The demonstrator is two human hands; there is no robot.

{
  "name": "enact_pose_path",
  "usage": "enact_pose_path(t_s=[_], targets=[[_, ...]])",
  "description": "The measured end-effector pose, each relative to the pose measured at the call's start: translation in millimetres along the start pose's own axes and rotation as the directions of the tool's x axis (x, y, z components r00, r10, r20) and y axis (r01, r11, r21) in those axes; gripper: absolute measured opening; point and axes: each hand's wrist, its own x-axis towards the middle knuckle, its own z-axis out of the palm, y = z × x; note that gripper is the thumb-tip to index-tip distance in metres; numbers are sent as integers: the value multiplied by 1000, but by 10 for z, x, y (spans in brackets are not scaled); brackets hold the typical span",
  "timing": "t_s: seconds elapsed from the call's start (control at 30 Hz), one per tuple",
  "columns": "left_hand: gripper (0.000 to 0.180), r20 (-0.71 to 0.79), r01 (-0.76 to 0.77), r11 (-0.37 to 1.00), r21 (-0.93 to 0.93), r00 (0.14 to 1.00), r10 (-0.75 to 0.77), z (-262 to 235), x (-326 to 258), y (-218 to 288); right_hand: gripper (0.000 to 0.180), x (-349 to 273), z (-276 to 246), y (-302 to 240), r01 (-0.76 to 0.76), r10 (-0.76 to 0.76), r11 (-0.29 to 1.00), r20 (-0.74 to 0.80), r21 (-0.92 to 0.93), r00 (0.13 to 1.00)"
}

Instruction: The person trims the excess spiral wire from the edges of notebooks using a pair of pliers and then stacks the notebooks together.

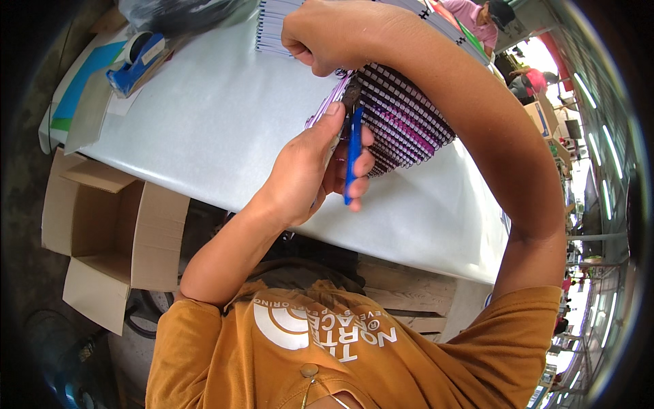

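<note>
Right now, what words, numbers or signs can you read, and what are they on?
Orange-brown shirt: white printed words beside curved stripes; I won't copy them.
Blue tape dispenser: pale marking, too small to read.
Brown box, far right: marking too blurred.
Blue-handled pliers: none visible.

A white, smooth-topped table [204, 123] spans the view, its near edge slanting from between 9 and 10 o'clock down to 4. At 10 o'clock lie a blue tape dispenser [144, 65], a blue sheet [88, 75] and a grey board [90, 126] that juts past the edge. A dark plastic bag [184, 12] sits at 11, a white-coiled notebook [270, 31] between 11 and 12. At 1 o'clock rests a stack of black-coiled books [405, 119] with purple showing; pale, black-coiled books [446, 28] lie beyond it.
</note>
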Motion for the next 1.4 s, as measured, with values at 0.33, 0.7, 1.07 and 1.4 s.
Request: enact_pose_path(t_s=[0.33,0.7,1.07,1.4], targets=[[55,-148,-31,998,-49,989,23,256,49,62,16,85,152,26,-107,98,992,-124,-67,987],[56,-152,-32,998,-47,988,25,260,15,83,18,137,97,38,-71,64,990,-61,-122,996],[57,67,-51,998,-47,996,55,78,-42,46,17,126,128,53,-157,146,985,-152,-66,978],[56,271,-15,936,-352,955,118,-12,-6,80,19,145,71,86,-116,116,993,-169,12,979]])
